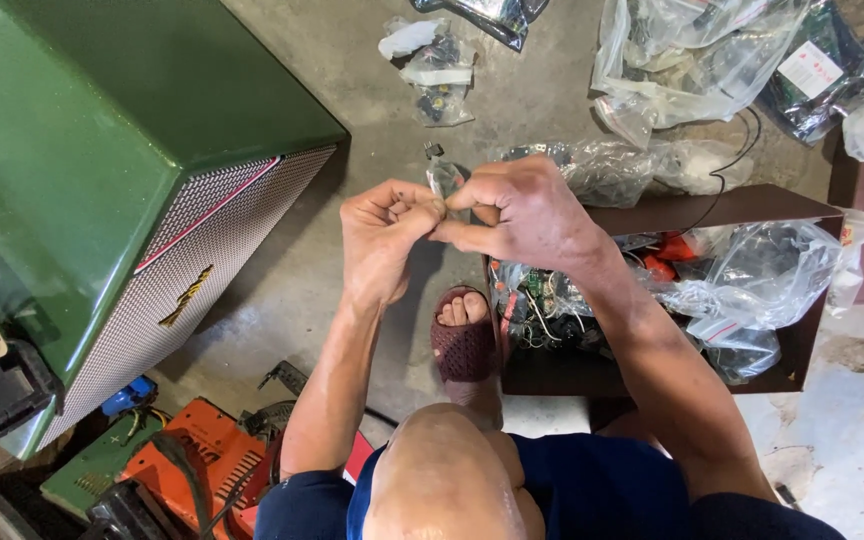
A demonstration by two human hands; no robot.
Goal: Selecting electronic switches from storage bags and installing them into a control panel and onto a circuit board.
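Far left: a large green cabinet with a woven grille face lies tilted on the concrete floor. Near left, below it: an orange power tool and a green flat piece, with dark cables over them. Centre: left hand and right hand meet at the fingertips, both pinched on a small clear plastic bag held up between them above the floor; the bag's contents are too small to tell. Left hand's fingers are curled in tight, the right's thumb and forefinger press against them. Directly below the hands, a foot in a maroon slipper rests on the floor, and a bare knee fills the near edge. Right of the foot: an open dark box crowded with clear bags and wired parts, the right forearm crossing over it. Far right and far centre: more clear plastic bags of small parts scattered on the concrete.
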